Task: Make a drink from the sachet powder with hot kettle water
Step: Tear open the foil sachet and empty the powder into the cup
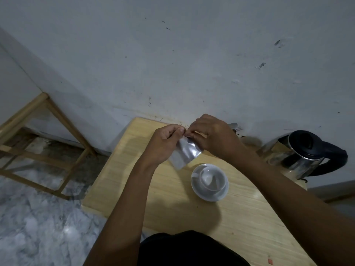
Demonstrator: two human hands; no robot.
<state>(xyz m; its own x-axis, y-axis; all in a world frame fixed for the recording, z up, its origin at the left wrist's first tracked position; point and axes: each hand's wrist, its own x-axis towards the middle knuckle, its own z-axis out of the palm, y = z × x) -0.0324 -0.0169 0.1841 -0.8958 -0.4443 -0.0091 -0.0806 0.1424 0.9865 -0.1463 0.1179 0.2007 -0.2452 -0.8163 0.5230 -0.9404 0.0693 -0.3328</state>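
A silver foil sachet (184, 153) hangs above the wooden table (146, 189), held at its top edge by both hands. My left hand (163, 144) pinches the top left corner, and my right hand (211, 137) pinches the top just beside it. Below and to the right of the sachet, a white cup (211, 178) sits on a white saucer (199, 192); the cup looks empty. A steel kettle (299, 156) with a black lid and handle stands at the table's right end, against the wall.
Metal cutlery (235, 127) shows behind my right hand by the wall. A wooden frame rack (50, 143) stands on the marble floor to the left. The wall runs close along the table's far edge.
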